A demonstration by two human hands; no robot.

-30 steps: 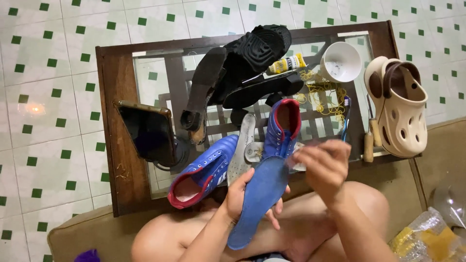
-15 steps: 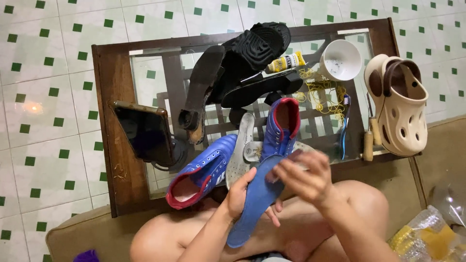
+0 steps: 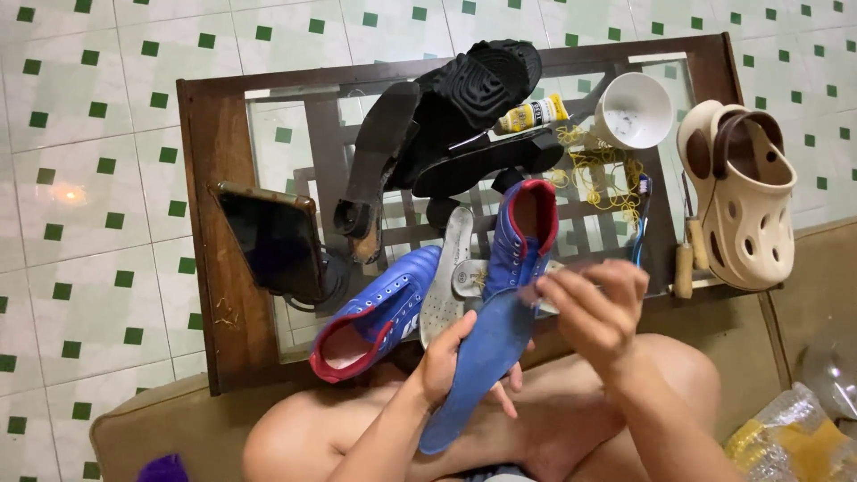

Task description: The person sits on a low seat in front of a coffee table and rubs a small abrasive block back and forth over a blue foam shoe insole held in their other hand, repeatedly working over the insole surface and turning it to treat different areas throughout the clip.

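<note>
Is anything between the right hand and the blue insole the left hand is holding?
Nothing visible. The left hand grips the blue insole at its edge, and the right hand is at the insole's upper end, fingertips right by it. The blue shoes lie just beyond on the table, not between.

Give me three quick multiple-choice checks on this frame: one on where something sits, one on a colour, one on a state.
1. Where is the white cup?
A. on the far right part of the glass table
B. on the floor tiles
C. inside a shoe

2. What colour is the insole in the left hand?
A. black
B. blue
C. beige

3. How is the insole held?
A. lying loose on the table
B. left hand gripping its middle, right hand at its top end
C. tucked inside the blue shoe

Answers: 1 A, the cup stands near the beige clog. 2 B, it matches the blue shoes. 3 B, both hands touch it above the lap.
</note>
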